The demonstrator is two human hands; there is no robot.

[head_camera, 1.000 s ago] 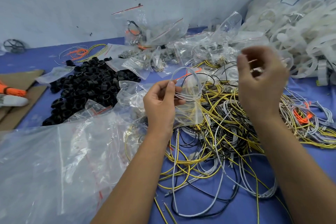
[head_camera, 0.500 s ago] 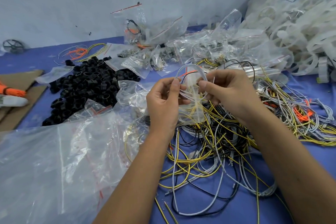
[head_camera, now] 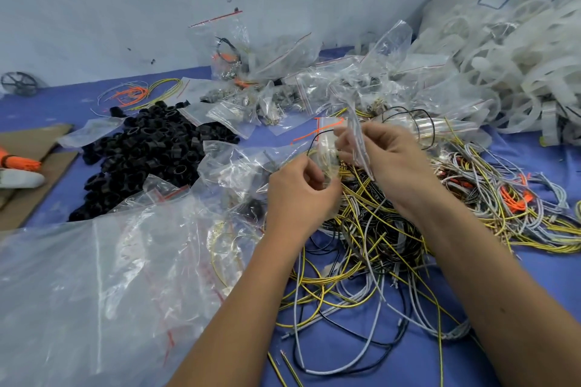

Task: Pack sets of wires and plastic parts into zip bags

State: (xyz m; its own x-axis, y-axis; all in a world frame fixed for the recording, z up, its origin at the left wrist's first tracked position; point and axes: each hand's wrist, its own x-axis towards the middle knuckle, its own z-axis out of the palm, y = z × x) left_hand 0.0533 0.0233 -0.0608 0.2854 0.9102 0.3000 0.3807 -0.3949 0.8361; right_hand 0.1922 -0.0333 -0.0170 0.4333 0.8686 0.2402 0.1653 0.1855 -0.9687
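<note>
Above the middle of the blue table, my left hand (head_camera: 298,195) grips a small clear zip bag (head_camera: 327,148) with a red strip at its mouth. My right hand (head_camera: 390,160) pinches a looped bundle of grey-white wire (head_camera: 358,148) at the bag's opening; a black wire loop (head_camera: 408,116) sticks out behind its fingers. Under both hands lies a tangle of yellow, grey and black wires (head_camera: 377,245). A heap of black plastic rings (head_camera: 147,154) sits to the left.
Large clear bags (head_camera: 103,286) cover the near left. Filled zip bags (head_camera: 283,91) are piled at the back by the wall. White plastic parts (head_camera: 518,66) fill a big bag at the right. Cardboard (head_camera: 28,166) and orange wires (head_camera: 17,162) lie at the left edge.
My right hand came down from the upper right to the bag mouth with the wire loop. My left hand has dropped a little and turned the bag.
</note>
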